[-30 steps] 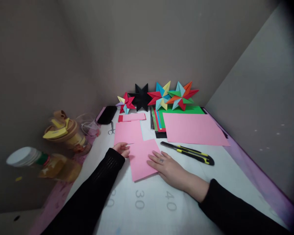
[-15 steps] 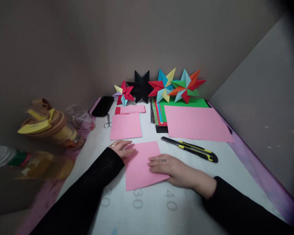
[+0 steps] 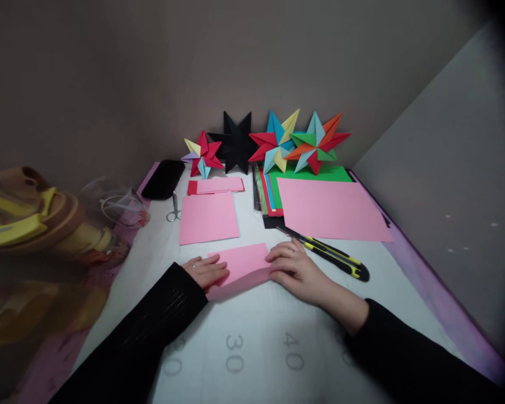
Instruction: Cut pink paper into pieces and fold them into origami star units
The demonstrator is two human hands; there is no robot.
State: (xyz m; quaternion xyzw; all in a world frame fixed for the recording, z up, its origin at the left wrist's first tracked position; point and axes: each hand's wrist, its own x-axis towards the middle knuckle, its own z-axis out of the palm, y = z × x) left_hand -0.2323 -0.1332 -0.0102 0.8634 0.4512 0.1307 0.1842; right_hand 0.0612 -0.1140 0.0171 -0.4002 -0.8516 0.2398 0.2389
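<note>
A pink sheet of paper (image 3: 242, 264) lies in front of me, its near part curled up off the table and bent toward the far side. My left hand (image 3: 205, 272) rests on the sheet's left side with its fingers stretched out flat. At the right edge, my right hand (image 3: 292, 269) grips the lifted part between thumb and fingers. Just past the right hand lies a black and yellow utility knife (image 3: 332, 253), its tip near the papers behind. Beyond the left hand is a squarish pink sheet (image 3: 209, 219) with a thin blue edge showing under it.
Folded paper stars (image 3: 278, 143) lean on the back wall. A large pink sheet (image 3: 336, 209) tops a stack of coloured paper (image 3: 315, 173). Small scissors (image 3: 174, 210), a black phone (image 3: 163, 179) and pink-red strips (image 3: 216, 186) lie back left. A lidded cup (image 3: 37, 219) stands at left.
The sheet's near part has come up off the table and bent away from me. My right hand has gone from lying flat to gripping its edge. The view has turned slightly.
</note>
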